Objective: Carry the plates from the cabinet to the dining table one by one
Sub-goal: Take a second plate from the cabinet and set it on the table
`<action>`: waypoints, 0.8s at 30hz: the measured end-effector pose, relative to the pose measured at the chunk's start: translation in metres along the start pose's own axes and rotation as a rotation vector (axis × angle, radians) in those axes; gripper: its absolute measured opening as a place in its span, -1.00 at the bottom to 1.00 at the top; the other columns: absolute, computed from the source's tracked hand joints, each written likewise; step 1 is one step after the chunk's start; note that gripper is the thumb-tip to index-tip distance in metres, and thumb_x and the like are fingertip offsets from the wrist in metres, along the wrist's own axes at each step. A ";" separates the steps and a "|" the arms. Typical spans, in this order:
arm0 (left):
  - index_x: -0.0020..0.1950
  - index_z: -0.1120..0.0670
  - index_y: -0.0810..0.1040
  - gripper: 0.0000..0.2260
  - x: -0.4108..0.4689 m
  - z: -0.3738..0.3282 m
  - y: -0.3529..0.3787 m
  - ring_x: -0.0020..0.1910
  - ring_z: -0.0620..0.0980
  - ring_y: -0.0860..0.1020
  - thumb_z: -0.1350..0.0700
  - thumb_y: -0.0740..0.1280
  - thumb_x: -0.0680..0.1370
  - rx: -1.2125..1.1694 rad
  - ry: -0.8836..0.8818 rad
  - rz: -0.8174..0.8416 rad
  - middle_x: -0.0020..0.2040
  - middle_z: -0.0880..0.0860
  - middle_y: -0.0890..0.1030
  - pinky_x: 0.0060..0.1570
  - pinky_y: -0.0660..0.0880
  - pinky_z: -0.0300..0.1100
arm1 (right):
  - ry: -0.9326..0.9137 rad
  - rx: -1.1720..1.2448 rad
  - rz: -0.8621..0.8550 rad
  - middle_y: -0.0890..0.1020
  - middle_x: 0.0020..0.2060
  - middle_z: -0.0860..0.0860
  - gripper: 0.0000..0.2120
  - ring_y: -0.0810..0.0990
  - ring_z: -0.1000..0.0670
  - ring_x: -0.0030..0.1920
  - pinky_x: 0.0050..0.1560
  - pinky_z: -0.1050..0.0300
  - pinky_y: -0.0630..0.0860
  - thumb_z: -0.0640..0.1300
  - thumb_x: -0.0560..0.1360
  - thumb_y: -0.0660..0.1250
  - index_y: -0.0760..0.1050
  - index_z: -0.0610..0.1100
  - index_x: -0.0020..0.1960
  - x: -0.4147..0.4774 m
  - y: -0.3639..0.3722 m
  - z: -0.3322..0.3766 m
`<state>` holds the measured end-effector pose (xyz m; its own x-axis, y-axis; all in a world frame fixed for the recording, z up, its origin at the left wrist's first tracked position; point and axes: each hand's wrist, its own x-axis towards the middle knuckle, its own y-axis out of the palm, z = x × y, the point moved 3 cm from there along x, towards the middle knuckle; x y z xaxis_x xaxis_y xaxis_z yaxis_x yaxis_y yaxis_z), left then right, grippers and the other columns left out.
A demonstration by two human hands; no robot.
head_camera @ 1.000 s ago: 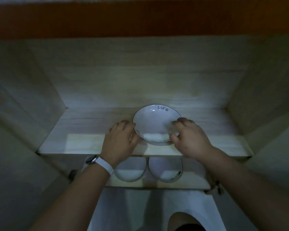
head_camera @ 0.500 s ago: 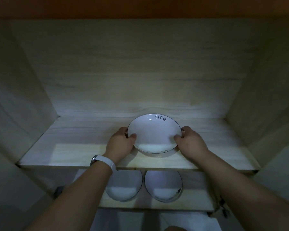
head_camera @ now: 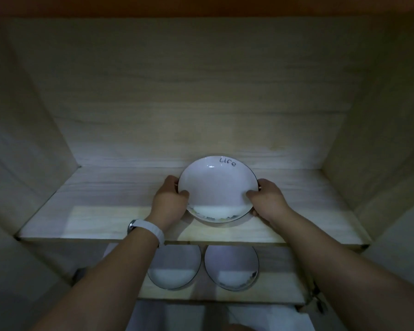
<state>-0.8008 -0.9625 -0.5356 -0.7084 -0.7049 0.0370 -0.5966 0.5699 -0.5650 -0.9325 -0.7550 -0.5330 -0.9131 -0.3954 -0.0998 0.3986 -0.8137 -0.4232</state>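
both arms reach in; left hand grasps the plate at 9 o'clock, right hand at 3 (thumbs on rim).

You hold the white, dark-rimmed plate marked "Life" between your left hand and right hand, one on each side of its rim, over the cabinet upper shelf. On the lower shelf, the left plate and right plate lie side by side.
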 end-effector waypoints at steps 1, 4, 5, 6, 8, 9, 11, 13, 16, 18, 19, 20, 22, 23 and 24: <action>0.01 0.12 0.41 -0.89 -0.003 -0.002 0.000 -0.21 0.05 0.50 0.24 0.27 0.50 -0.052 0.021 -0.034 -0.20 -0.01 0.52 -0.34 0.38 -0.19 | -0.019 0.048 -0.015 0.63 -0.26 -0.11 -0.83 0.56 -0.06 -0.41 -0.46 0.16 0.43 -0.26 0.43 0.20 0.52 -0.16 -0.02 0.000 0.001 -0.002; 0.01 0.14 0.39 -0.88 -0.009 -0.008 0.003 -0.30 -0.10 0.46 0.29 0.24 0.51 -0.201 0.032 -0.104 -0.23 0.00 0.51 -0.46 0.33 -0.30 | -0.053 0.131 -0.051 0.64 -0.23 -0.03 -0.82 0.58 -0.07 -0.29 -0.35 0.15 0.44 -0.22 0.42 0.21 0.54 -0.07 -0.06 -0.001 0.001 -0.010; 0.04 0.14 0.39 -0.87 -0.010 -0.009 0.005 -0.29 -0.12 0.47 0.29 0.24 0.52 -0.240 0.023 -0.107 -0.21 -0.01 0.52 -0.45 0.34 -0.31 | -0.055 0.149 -0.056 0.64 -0.25 -0.02 -0.82 0.56 -0.06 -0.32 -0.35 0.15 0.42 -0.22 0.42 0.21 0.55 -0.07 -0.08 -0.001 0.000 -0.011; 0.06 0.15 0.40 -0.86 -0.011 -0.009 0.006 -0.28 -0.12 0.49 0.29 0.23 0.52 -0.277 0.012 -0.103 -0.18 0.00 0.53 -0.42 0.37 -0.28 | -0.056 0.163 -0.058 0.64 -0.27 -0.01 -0.81 0.54 -0.05 -0.33 -0.35 0.15 0.40 -0.22 0.41 0.21 0.57 -0.08 -0.08 -0.001 -0.002 -0.013; 0.08 0.16 0.41 -0.83 -0.013 -0.008 0.008 -0.24 -0.02 0.53 0.31 0.23 0.51 -0.368 -0.015 -0.095 -0.15 0.02 0.55 -0.32 0.43 -0.19 | -0.032 0.197 -0.048 0.64 -0.28 -0.03 -0.78 0.49 -0.07 -0.36 -0.35 0.15 0.36 -0.19 0.38 0.21 0.60 -0.11 -0.07 -0.004 -0.005 -0.013; 0.08 0.16 0.42 -0.82 -0.014 -0.009 0.008 -0.21 0.03 0.54 0.32 0.22 0.50 -0.425 -0.034 -0.091 -0.15 0.02 0.56 -0.27 0.46 -0.15 | -0.014 0.217 -0.031 0.60 -0.30 -0.06 -0.77 0.44 -0.07 -0.38 -0.38 0.15 0.32 -0.19 0.37 0.20 0.60 -0.13 -0.06 -0.005 -0.005 -0.014; 0.09 0.14 0.45 -0.79 -0.019 -0.009 0.006 -0.15 0.08 0.56 0.35 0.21 0.50 -0.534 -0.071 -0.075 -0.12 0.03 0.59 -0.16 0.49 -0.09 | 0.020 0.241 0.012 0.52 -0.32 -0.10 -0.75 0.36 -0.05 -0.37 -0.41 0.13 0.26 -0.20 0.36 0.20 0.58 -0.17 -0.04 -0.008 -0.005 -0.011; 0.13 0.11 0.48 -0.75 -0.024 -0.009 -0.002 -0.09 0.09 0.59 0.35 0.21 0.51 -0.585 -0.095 -0.054 -0.06 0.04 0.61 -0.08 0.51 -0.06 | 0.033 0.248 0.048 0.58 -0.26 -0.14 -0.73 0.44 -0.07 -0.33 -0.35 0.04 0.33 -0.16 0.34 0.21 0.60 -0.15 -0.04 -0.012 -0.005 -0.004; 0.13 0.08 0.55 -0.70 -0.032 -0.015 -0.020 -0.07 0.07 0.63 0.36 0.21 0.50 -0.601 -0.077 0.000 -0.01 0.07 0.67 -0.09 0.56 -0.07 | 0.012 0.238 0.056 0.71 -0.12 -0.09 -0.72 0.66 -0.14 -0.15 -0.15 -0.11 0.56 -0.14 0.34 0.24 0.62 -0.10 -0.01 -0.023 -0.002 0.011; 0.10 0.03 0.58 -0.66 -0.042 -0.021 -0.034 -0.07 0.02 0.65 0.39 0.20 0.51 -0.613 -0.079 0.032 -0.03 0.02 0.68 -0.16 0.58 -0.14 | -0.004 0.198 0.046 0.72 -0.09 -0.02 -0.72 0.67 -0.09 -0.05 0.02 -0.12 0.60 -0.14 0.38 0.24 0.61 -0.08 0.04 -0.036 -0.001 0.023; 0.09 0.00 0.58 -0.64 -0.048 -0.024 -0.040 -0.07 0.01 0.66 0.40 0.19 0.51 -0.619 -0.089 0.043 -0.03 0.01 0.69 -0.18 0.58 -0.16 | -0.019 0.169 0.046 0.71 -0.07 0.01 -0.72 0.67 -0.06 -0.03 0.03 -0.11 0.61 -0.13 0.39 0.24 0.59 -0.08 0.06 -0.043 -0.002 0.028; 0.09 -0.04 0.58 -0.62 -0.055 -0.027 -0.046 -0.04 0.01 0.66 0.40 0.19 0.51 -0.619 -0.109 0.053 -0.02 0.01 0.69 -0.16 0.59 -0.14 | -0.036 0.136 0.052 0.70 -0.05 0.02 -0.73 0.66 -0.04 -0.03 0.02 -0.09 0.62 -0.14 0.42 0.24 0.58 -0.06 0.08 -0.051 -0.005 0.036; 0.12 -0.04 0.57 -0.62 -0.070 -0.034 -0.059 0.01 0.03 0.64 0.39 0.21 0.51 -0.596 -0.159 0.073 0.03 0.03 0.68 -0.15 0.61 -0.09 | -0.036 0.103 0.091 0.69 -0.03 0.04 -0.72 0.65 0.00 -0.01 -0.01 -0.05 0.62 -0.21 0.46 0.21 0.57 -0.03 0.10 -0.069 -0.012 0.049; 0.14 -0.01 0.54 -0.63 -0.077 -0.038 -0.064 0.00 0.02 0.63 0.40 0.22 0.51 -0.585 -0.191 0.082 0.02 0.02 0.66 -0.20 0.60 -0.15 | -0.018 0.114 0.106 0.69 -0.04 0.05 -0.71 0.66 0.00 -0.01 -0.01 -0.04 0.63 -0.24 0.47 0.20 0.58 0.00 0.08 -0.076 -0.016 0.055; 0.17 0.02 0.52 -0.63 -0.085 -0.044 -0.070 -0.03 -0.01 0.62 0.41 0.22 0.51 -0.583 -0.226 0.085 0.01 0.01 0.65 -0.27 0.58 -0.22 | 0.009 0.130 0.108 0.70 -0.05 0.07 -0.70 0.66 0.00 -0.01 -0.01 -0.04 0.63 -0.25 0.46 0.20 0.60 0.05 0.03 -0.085 -0.021 0.063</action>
<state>-0.7149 -0.9239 -0.4632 -0.7034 -0.6823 -0.1991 -0.6942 0.7196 -0.0135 -0.8580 -0.7313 -0.4596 -0.8648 -0.4801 -0.1471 0.5017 -0.8151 -0.2897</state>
